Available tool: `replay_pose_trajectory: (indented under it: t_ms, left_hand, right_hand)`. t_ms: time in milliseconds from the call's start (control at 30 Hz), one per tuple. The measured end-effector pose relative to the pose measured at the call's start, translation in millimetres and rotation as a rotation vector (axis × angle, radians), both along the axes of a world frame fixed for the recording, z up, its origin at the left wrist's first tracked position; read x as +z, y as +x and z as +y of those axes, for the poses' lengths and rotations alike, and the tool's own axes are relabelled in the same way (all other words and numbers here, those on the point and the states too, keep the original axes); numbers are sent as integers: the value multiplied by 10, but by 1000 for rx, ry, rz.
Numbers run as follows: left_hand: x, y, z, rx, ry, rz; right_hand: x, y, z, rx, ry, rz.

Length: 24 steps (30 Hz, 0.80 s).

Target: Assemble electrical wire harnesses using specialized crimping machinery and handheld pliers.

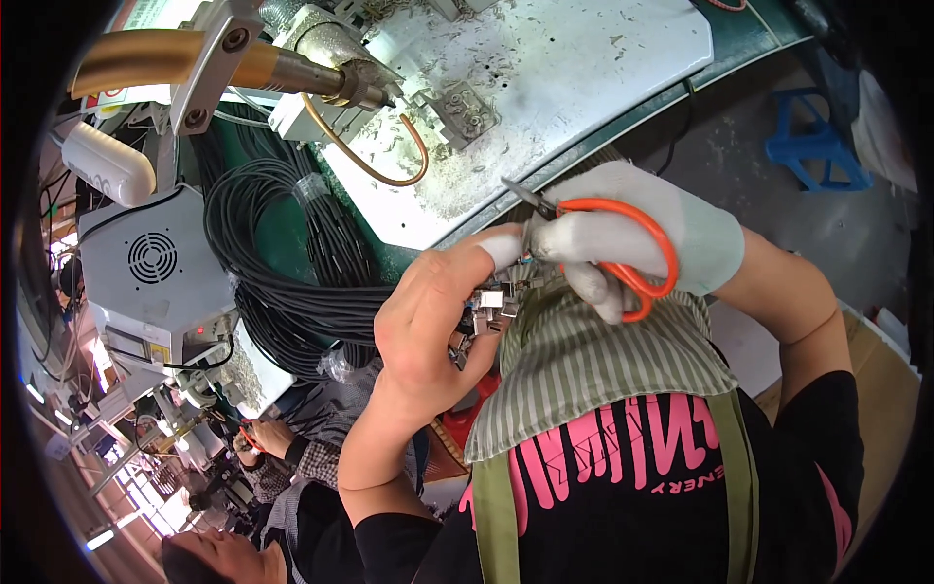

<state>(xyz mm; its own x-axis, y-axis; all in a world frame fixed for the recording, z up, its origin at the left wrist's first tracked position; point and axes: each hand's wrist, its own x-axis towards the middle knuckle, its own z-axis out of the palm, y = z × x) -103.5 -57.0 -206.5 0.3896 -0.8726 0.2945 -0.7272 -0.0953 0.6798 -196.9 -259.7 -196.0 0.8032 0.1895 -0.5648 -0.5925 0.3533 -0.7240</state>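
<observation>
My left hand [420, 316] is closed around several small silvery metal connectors [491, 300], with a white cover on one fingertip. Thin coloured wires show beside that fingertip. My right hand [632, 209], in a white glove, grips scissors [669, 258] with orange handles; their dark blades point up and left. Both hands meet above my striped apron [603, 355], at the near edge of the worktable. From the left, a thick bundle of black cables [302, 292] runs up to my left hand, where its ends are hidden behind the fingers.
A white work plate [574, 88] strewn with scraps carries a metal fixture [462, 115] under a nozzle-like machine head [321, 83]. A grey box with a fan grille [151, 255] stands left. A blue stool [817, 141] is at far right. Lower left, a co-worker's hands [268, 440] work.
</observation>
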Motion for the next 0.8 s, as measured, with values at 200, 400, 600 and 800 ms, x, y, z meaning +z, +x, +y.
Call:
replay_pose_trajectory:
  t_ms: [200,400,600,800]
  left_hand:
    - [132,20,56,169,125,731]
    - [144,206,90,15,255,1266]
    - [120,51,-62,339,124,811]
    - [44,-56,-140,416,-3,488]
  right_hand:
    - [-246,-45,146,-86,-1004,-799]
    - [-225,22,146,-83,-940,-1048]
    - [-293,39,255,-407,-1351,-1067]
    - [-269,-147,255,-52,-1351,-866]
